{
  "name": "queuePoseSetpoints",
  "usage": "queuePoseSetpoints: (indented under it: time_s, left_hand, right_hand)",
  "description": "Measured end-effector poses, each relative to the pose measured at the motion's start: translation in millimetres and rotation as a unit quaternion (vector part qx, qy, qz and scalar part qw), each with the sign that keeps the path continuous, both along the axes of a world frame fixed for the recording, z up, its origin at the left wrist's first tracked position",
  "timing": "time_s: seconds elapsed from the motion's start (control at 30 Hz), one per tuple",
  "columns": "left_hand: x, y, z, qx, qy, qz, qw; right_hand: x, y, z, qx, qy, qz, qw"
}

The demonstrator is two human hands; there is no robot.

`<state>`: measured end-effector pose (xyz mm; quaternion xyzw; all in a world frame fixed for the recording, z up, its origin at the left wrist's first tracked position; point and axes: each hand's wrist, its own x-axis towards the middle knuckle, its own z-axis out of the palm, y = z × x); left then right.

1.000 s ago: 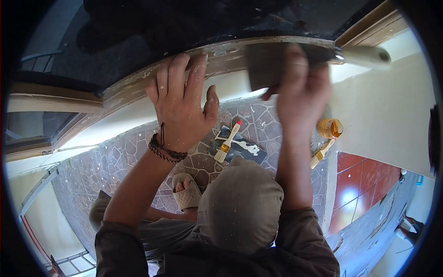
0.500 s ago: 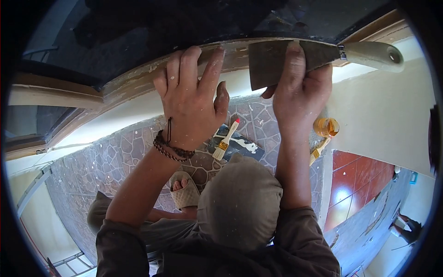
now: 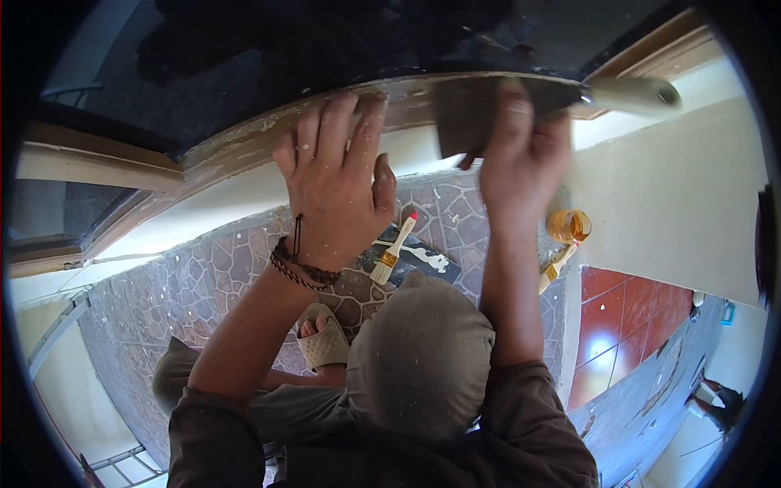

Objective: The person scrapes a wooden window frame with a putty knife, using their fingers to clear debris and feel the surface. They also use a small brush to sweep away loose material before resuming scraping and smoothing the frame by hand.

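Observation:
Held in my right hand (image 3: 521, 159) is a wide putty knife (image 3: 464, 118), slightly smeared by motion. Its handle (image 3: 634, 94) points right, and the thumb presses on the flat blade. The blade lies along the wooden window frame (image 3: 399, 102), under the dark glass (image 3: 342, 41). My left hand (image 3: 333, 183) rests with spread fingers on the same wood, left of the blade, holding nothing. White specks dot its skin, and a braided bracelet (image 3: 297, 264) circles the wrist.
Below, a paintbrush (image 3: 396, 248) lies across a dark board (image 3: 427, 264) smeared with white paste on the stone-patterned floor (image 3: 220, 285). An amber container (image 3: 568, 226) and a second brush (image 3: 556, 270) are to the right. Another person's legs (image 3: 716, 407) show at far right.
The putty knife and my right hand have shifted a little left along the frame. My left hand has moved slightly left and down, still against the wood.

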<state>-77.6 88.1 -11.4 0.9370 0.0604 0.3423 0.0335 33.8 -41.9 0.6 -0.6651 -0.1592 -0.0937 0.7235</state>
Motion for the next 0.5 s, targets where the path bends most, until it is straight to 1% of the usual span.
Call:
queuePoseSetpoints:
  time_s: [0.03, 0.07, 0.1, 0.17, 0.2, 0.23, 0.3, 0.33, 0.37, 0.43, 0.5]
  left_hand:
    - [-0.6, 1.1, 0.6, -0.001, 0.009, -0.001, 1.000]
    - [-1.5, 1.1, 0.4, -0.004, 0.021, -0.004, 1.000]
    - [-2.5, -0.3, -0.1, -0.006, 0.025, -0.006, 1.000]
    - [0.6, -2.6, 0.8, -0.003, 0.025, 0.002, 1.000]
    - [1.4, -3.7, 1.1, -0.006, 0.025, -0.001, 1.000]
    - [2.4, -2.1, 1.7, -0.008, 0.024, -0.003, 1.000]
    - [1.7, 0.7, 1.7, -0.012, 0.025, -0.002, 1.000]
    - [1.6, -0.8, 1.2, -0.015, 0.025, 0.002, 1.000]
    - [3.8, -2.1, 1.3, -0.017, 0.023, 0.005, 1.000]
    - [3.8, -1.9, 2.7, -0.022, 0.022, -0.004, 0.999]
    - [3.0, 3.4, 1.9, -0.023, 0.022, -0.001, 0.999]
  right_hand:
    - [4.3, 2.0, 2.6, 0.008, -0.021, -0.031, 0.999]
    - [-1.7, 1.3, 3.8, 0.031, 0.053, -0.010, 0.998]
    - [-4.7, 3.6, 1.3, 0.029, 0.057, -0.012, 0.998]
    - [-2.8, 6.1, -3.5, -0.038, -0.055, -0.046, 0.997]
    - [0.1, 4.1, -6.3, -0.016, -0.033, -0.037, 0.999]
    - [1.9, 3.1, -5.5, -0.016, -0.035, -0.037, 0.999]
    - [1.5, 2.1, -4.4, 0.066, 0.023, 0.001, 0.998]
    - [-5.1, 6.2, -6.6, 0.016, 0.006, 0.010, 1.000]
    - [-9.0, 11.7, -5.1, -0.044, -0.030, -0.011, 0.999]
    - [1.8, 9.4, -2.8, -0.047, -0.084, -0.030, 0.995]
    - [0.4, -6.9, 17.0, 0.006, 0.097, 0.043, 0.994]
